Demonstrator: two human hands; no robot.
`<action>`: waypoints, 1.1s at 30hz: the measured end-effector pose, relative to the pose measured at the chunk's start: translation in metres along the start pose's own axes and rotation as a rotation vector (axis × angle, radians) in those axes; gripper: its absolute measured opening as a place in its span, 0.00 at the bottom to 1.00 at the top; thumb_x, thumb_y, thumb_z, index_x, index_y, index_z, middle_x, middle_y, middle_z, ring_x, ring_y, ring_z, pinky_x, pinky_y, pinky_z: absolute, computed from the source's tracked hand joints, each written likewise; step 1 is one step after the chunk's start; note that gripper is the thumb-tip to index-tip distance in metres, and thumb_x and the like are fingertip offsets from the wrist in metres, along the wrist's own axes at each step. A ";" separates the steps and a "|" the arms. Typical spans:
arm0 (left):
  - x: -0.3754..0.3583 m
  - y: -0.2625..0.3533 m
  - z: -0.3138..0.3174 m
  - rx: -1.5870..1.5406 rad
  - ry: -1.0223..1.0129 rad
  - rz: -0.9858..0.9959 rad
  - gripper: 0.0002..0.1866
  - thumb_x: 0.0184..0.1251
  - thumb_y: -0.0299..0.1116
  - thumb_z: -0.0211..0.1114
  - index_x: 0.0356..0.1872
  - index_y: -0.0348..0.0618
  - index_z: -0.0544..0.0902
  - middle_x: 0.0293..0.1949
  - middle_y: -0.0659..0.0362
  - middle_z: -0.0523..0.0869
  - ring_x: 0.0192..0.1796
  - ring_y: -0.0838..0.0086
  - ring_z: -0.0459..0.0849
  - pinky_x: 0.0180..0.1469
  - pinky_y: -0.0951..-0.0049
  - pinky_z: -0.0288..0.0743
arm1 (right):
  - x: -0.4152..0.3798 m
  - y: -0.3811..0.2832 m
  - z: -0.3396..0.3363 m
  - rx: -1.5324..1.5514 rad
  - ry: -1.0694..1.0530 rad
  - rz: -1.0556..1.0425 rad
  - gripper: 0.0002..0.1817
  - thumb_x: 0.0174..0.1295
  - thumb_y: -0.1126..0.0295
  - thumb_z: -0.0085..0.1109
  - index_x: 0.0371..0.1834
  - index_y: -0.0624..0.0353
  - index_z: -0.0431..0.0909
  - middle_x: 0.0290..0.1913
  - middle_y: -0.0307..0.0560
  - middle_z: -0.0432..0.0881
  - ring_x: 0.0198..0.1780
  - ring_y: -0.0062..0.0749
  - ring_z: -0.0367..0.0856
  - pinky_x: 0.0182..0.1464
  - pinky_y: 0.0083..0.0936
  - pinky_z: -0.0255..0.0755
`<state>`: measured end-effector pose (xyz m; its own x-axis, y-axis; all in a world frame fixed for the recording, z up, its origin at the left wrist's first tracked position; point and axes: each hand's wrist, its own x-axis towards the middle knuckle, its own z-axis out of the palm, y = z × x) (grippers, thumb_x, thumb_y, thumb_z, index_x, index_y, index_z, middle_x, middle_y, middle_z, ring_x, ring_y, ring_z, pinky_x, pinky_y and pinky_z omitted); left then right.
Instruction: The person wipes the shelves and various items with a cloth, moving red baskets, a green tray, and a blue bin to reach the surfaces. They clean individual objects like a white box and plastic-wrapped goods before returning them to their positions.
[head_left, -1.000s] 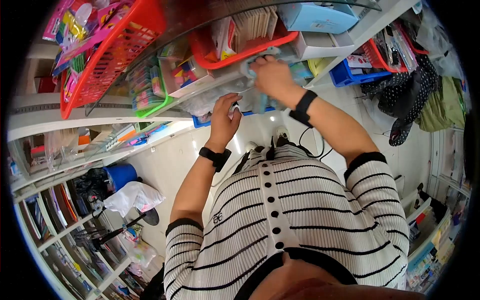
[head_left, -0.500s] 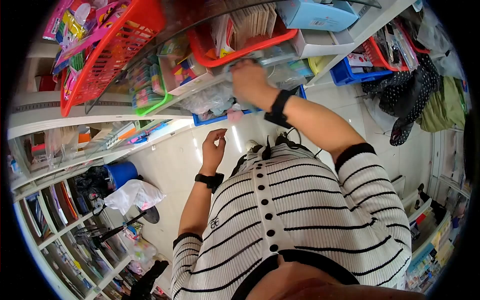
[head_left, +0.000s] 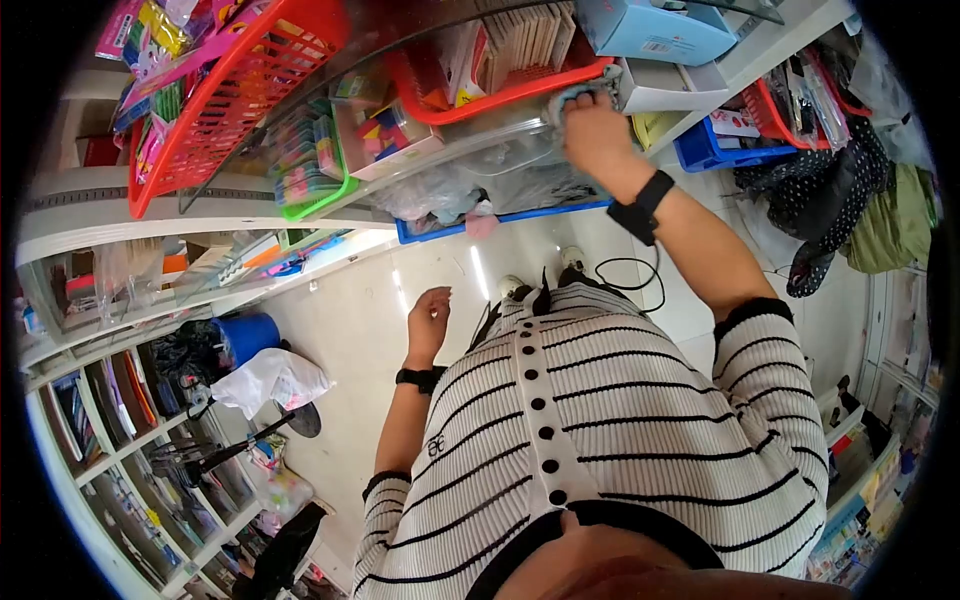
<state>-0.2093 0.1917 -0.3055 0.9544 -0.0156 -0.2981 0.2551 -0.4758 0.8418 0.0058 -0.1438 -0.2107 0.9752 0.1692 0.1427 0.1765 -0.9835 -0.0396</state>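
Note:
My right hand (head_left: 600, 140) is closed on a grey-blue cloth (head_left: 574, 97), pressed to the glass shelf (head_left: 500, 143) at its front edge. The cloth lies near the right end of a red basket (head_left: 480, 105) holding a row of thin, light-coloured packs. To the right of the hand is a white open box (head_left: 668, 97), with a light blue box (head_left: 655, 35) behind it. My left hand (head_left: 428, 322) hangs over the floor in front of my body, loosely curled with nothing in it.
A larger red basket (head_left: 225, 95) of colourful packets leans out at upper left. A green tray (head_left: 320, 200) and a pink-sided box (head_left: 390, 145) share the shelf. Below sits a blue bin (head_left: 530, 213) with plastic bags. A blue bucket (head_left: 248, 338) and a black cable (head_left: 650, 300) are on the floor.
My right hand has slid rightward along the shelf edge with the cloth, from the basket's middle to its right end. The left hand has dropped slightly and stays free.

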 end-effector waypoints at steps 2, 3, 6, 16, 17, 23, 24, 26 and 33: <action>-0.007 -0.009 -0.001 -0.002 0.002 -0.046 0.12 0.68 0.19 0.54 0.50 0.35 0.79 0.42 0.56 0.84 0.42 0.78 0.80 0.47 0.80 0.74 | 0.008 -0.027 -0.001 0.018 -0.092 -0.003 0.16 0.46 0.69 0.62 0.39 0.61 0.80 0.45 0.51 0.81 0.53 0.44 0.76 0.47 0.35 0.79; -0.008 -0.012 0.000 -0.016 0.002 -0.059 0.13 0.68 0.18 0.54 0.51 0.35 0.79 0.42 0.56 0.84 0.42 0.78 0.80 0.47 0.80 0.74 | 0.012 -0.045 -0.003 0.065 -0.161 -0.016 0.15 0.45 0.69 0.62 0.38 0.61 0.81 0.45 0.52 0.81 0.53 0.44 0.76 0.47 0.35 0.78; -0.006 -0.006 -0.001 -0.034 -0.008 -0.020 0.13 0.67 0.18 0.55 0.51 0.35 0.79 0.42 0.57 0.85 0.42 0.78 0.81 0.47 0.80 0.75 | 0.015 -0.107 0.002 0.082 -0.167 -0.174 0.15 0.48 0.70 0.58 0.40 0.60 0.81 0.46 0.50 0.81 0.52 0.42 0.77 0.46 0.34 0.78; 0.036 0.024 0.002 0.062 -0.033 0.159 0.12 0.66 0.24 0.57 0.49 0.39 0.81 0.44 0.52 0.86 0.45 0.68 0.85 0.49 0.72 0.77 | 0.008 -0.041 -0.005 0.033 -0.111 -0.056 0.13 0.55 0.69 0.55 0.42 0.60 0.82 0.45 0.50 0.83 0.50 0.42 0.80 0.46 0.36 0.77; 0.035 0.024 0.002 0.065 -0.033 0.164 0.12 0.66 0.24 0.57 0.49 0.39 0.81 0.44 0.52 0.86 0.45 0.68 0.85 0.49 0.72 0.77 | 0.009 -0.026 -0.007 -0.005 -0.128 0.018 0.13 0.54 0.70 0.55 0.41 0.60 0.82 0.45 0.49 0.82 0.48 0.42 0.81 0.47 0.36 0.78; 0.011 -0.001 0.006 0.094 -0.098 0.044 0.12 0.66 0.24 0.58 0.49 0.40 0.82 0.45 0.52 0.86 0.45 0.66 0.85 0.48 0.72 0.77 | 0.023 -0.002 -0.009 -0.098 -0.163 0.082 0.13 0.50 0.66 0.58 0.36 0.61 0.83 0.45 0.52 0.84 0.49 0.43 0.80 0.46 0.38 0.78; 0.008 -0.003 0.006 0.122 -0.108 0.045 0.12 0.66 0.24 0.58 0.49 0.39 0.81 0.44 0.52 0.86 0.44 0.67 0.85 0.48 0.72 0.77 | 0.029 -0.004 -0.009 -0.095 -0.157 0.085 0.13 0.50 0.66 0.58 0.36 0.61 0.83 0.45 0.52 0.84 0.49 0.43 0.80 0.46 0.38 0.78; 0.003 0.000 0.006 0.117 -0.112 0.017 0.12 0.66 0.23 0.58 0.49 0.38 0.81 0.44 0.52 0.86 0.43 0.68 0.85 0.48 0.72 0.77 | 0.033 -0.006 -0.019 0.028 -0.246 0.135 0.13 0.52 0.64 0.57 0.37 0.59 0.85 0.44 0.53 0.85 0.46 0.45 0.81 0.44 0.36 0.77; 0.018 0.004 0.010 0.096 -0.188 0.091 0.12 0.66 0.24 0.58 0.49 0.38 0.81 0.43 0.52 0.86 0.43 0.68 0.85 0.48 0.72 0.77 | -0.003 -0.014 0.004 0.157 0.069 -0.084 0.14 0.41 0.70 0.63 0.34 0.61 0.82 0.38 0.46 0.82 0.47 0.43 0.77 0.43 0.33 0.78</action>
<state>-0.1931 0.1804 -0.3118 0.9249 -0.2212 -0.3092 0.1452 -0.5461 0.8250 0.0010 -0.1301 -0.2145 0.9458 0.2398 0.2190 0.2804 -0.9432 -0.1780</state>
